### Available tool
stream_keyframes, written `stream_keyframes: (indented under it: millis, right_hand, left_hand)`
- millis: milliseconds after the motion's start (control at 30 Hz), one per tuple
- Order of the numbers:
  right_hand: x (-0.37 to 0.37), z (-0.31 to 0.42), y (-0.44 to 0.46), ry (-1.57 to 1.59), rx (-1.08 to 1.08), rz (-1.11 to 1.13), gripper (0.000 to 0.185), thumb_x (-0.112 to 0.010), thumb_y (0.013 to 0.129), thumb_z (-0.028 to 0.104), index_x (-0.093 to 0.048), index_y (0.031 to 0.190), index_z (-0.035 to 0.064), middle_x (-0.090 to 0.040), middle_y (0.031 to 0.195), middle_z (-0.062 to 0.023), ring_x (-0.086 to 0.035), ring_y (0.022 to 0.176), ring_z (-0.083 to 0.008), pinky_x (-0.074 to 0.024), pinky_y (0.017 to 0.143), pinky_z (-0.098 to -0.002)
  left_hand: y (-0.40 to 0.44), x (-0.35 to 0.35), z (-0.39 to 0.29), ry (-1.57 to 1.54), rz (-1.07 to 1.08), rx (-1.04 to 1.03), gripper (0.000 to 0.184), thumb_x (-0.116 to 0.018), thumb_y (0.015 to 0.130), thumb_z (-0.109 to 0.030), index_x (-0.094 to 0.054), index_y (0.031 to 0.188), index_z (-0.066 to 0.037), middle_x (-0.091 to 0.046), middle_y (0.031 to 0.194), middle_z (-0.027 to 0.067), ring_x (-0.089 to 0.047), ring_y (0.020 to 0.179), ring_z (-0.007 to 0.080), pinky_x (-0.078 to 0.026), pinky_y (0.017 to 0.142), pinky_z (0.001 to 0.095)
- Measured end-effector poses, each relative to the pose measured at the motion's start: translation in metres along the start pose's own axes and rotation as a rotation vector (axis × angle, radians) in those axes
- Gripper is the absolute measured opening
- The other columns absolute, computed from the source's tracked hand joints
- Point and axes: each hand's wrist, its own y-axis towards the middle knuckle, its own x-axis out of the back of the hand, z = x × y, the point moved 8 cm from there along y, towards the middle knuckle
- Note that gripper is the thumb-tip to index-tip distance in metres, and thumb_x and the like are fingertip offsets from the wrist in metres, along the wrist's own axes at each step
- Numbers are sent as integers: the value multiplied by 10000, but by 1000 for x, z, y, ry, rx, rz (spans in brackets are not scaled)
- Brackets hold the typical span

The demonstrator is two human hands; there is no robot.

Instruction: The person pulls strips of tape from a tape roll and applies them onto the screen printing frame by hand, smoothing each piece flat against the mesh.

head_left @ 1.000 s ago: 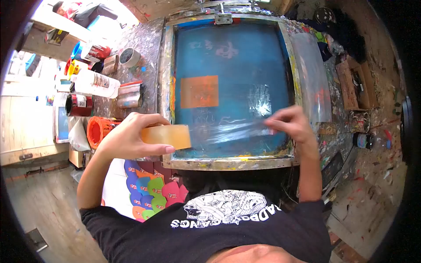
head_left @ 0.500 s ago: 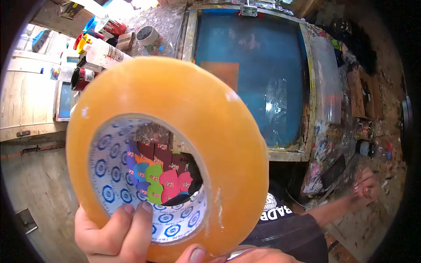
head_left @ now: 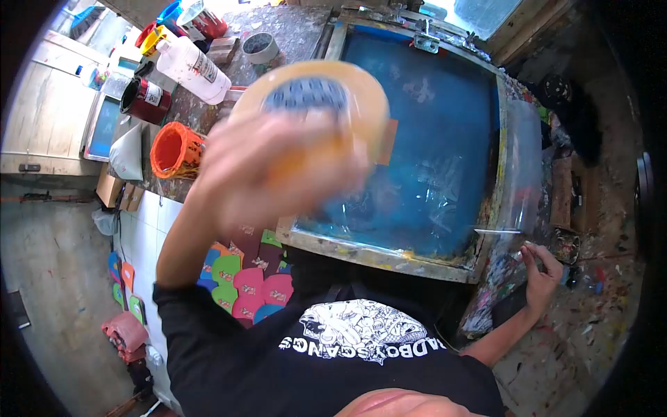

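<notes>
My left hand (head_left: 285,174), blurred by motion, grips a large roll of yellowish clear tape (head_left: 368,90) and holds it up over the left part of the screen frame. White paper with blue print lines the roll's core. Off the frame's lower right corner, my right hand (head_left: 542,271) has thumb and finger pinched together at the end of the tape. A thin shiny line of tape (head_left: 497,231) shows just left of those fingertips. Beneath lies the blue mesh screen (head_left: 431,153) in its paint-stained wooden frame (head_left: 389,258), with an orange patch (head_left: 390,142) partly behind the roll.
On the left stand an orange paint tub (head_left: 174,151), a white bottle (head_left: 194,71), a dark red can (head_left: 146,101) and a grey round container (head_left: 260,48). Colourful cut pieces (head_left: 250,288) lie below the frame. A clear sheet (head_left: 521,160) and a cardboard box (head_left: 561,191) are at right.
The roll, close before the camera half a second ago, is now lower and farther off, tilted over the screen. My right hand has moved left and up, nearer the frame's corner.
</notes>
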Motion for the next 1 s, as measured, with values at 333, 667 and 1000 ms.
stream_keyframes:
  millis: [333,667,1000]
  right_hand:
    - [-3,65,42,-216,90,61,142,-743,856,-20,-750,998,-29,-734,961,-151,-699,1044,-307,-535,913,-393]
    - [-46,127,78,-323,444,167,254,-783,732,-50,-749,976,13,-667,1013,-125,-669,1014,-330,-539,880,-400]
    - [-111,191,112,-267,857,325,221,-749,806,12,-730,1026,-2,-614,904,-110,-648,877,-273,-542,743,-374]
  left_hand:
    - [-44,-211,297,442,18,107,186,-690,954,-230,-689,1135,-189,-643,1111,41,-730,815,269,-602,710,401]
    - [-37,-232,324,516,114,253,541,-648,991,-418,-543,1404,-85,-629,1283,132,-662,1117,326,-516,969,464]
    - [56,-184,-16,-1141,199,311,843,-927,653,-447,-614,1291,7,-694,1196,202,-664,1171,310,-480,1038,427]
